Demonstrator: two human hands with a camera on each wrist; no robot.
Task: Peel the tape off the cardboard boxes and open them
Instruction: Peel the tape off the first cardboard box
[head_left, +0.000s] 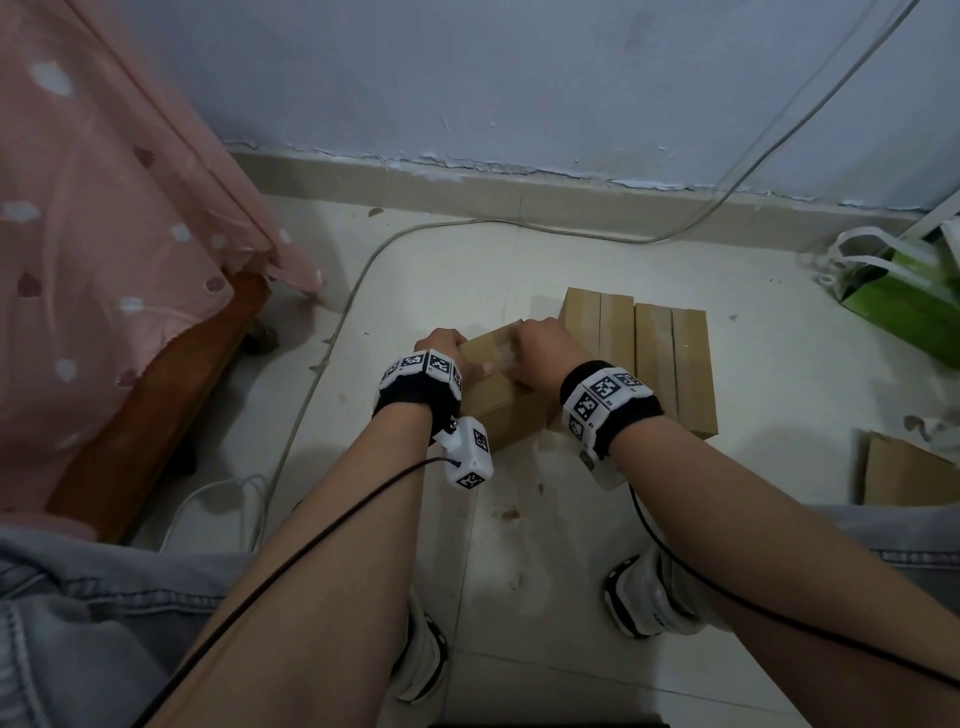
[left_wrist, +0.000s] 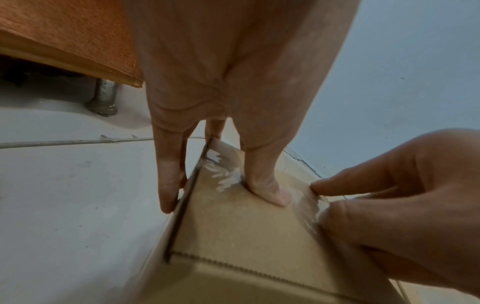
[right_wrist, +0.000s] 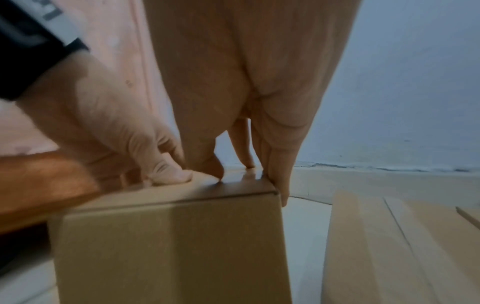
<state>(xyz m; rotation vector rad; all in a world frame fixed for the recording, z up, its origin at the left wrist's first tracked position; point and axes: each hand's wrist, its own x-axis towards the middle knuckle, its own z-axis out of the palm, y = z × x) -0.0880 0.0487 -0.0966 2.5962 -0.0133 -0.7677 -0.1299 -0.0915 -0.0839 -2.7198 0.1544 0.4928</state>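
Down on the floor (head_left: 519, 545), the left hand (head_left: 441, 345) clamps the small box (head_left: 498, 405) while the right hand (head_left: 540, 348) pinches its clear tape (left_wrist: 306, 203), plain only in the left wrist view; more boxes (head_left: 654, 358) stand right.

Pale tiled floor (head_left: 519, 545) under me, with boxes and clutter on it.

The cardboard box (head_left: 498, 410) I'm working on sits on the tiles at the centre; just beside it at 2 o'clock lie two more boxes (head_left: 654, 353), side by side and touching each other. A green bag (head_left: 904, 296) with white handles rests at 3 o'clock near the wall, and a piece of flat cardboard (head_left: 904, 473) lies at 4 o'clock. A pale cable (head_left: 332, 353) trails across the tiles from 8 o'clock up toward 12. The wooden bed frame (head_left: 156, 395) stands at 9 o'clock. My white shoes (head_left: 649, 597) are planted at 6 o'clock.
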